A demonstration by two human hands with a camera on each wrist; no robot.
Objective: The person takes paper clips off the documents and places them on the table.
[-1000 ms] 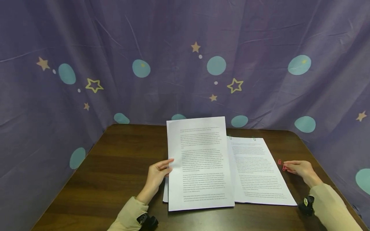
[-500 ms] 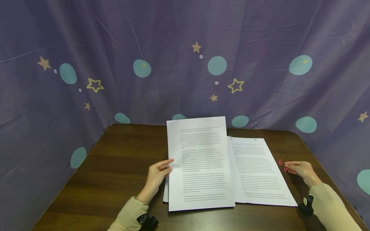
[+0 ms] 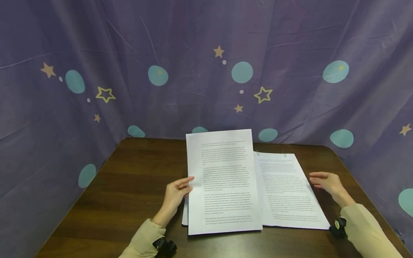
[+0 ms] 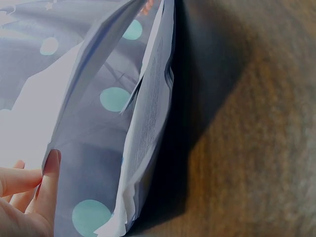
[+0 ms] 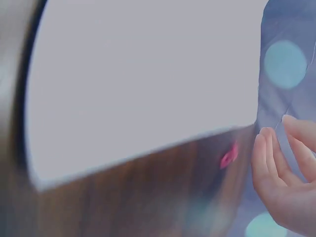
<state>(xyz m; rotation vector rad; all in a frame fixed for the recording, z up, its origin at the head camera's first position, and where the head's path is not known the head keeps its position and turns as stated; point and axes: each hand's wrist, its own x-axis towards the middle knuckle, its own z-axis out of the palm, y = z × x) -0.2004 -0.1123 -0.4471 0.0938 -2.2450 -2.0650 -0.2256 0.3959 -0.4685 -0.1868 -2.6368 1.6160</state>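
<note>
My left hand (image 3: 174, 195) pinches the left edge of a few printed sheets (image 3: 222, 179), raised in front of a paper stack. In the left wrist view, the thumb and fingers (image 4: 49, 180) grip that edge above the stack (image 4: 143, 113). My right hand (image 3: 330, 183) hovers by the right edge of the printed stack (image 3: 284, 190), its fingers parted with nothing seen between them. Below it on the table are red paper clips (image 5: 228, 157), blurred together in the right wrist view and mostly hidden by the hand in the head view.
Two green paper clips, one on the left (image 3: 257, 153) and one on the right (image 3: 284, 155), sit along the stack's top edge. The brown wooden table (image 3: 129, 186) has rounded far corners. A purple patterned curtain (image 3: 193, 46) hangs behind and around it.
The right hand has let go of the red paper clip it was touching and moved slightly left and away toward the stack, fingers apart. The left hand and its sheets stay put.
</note>
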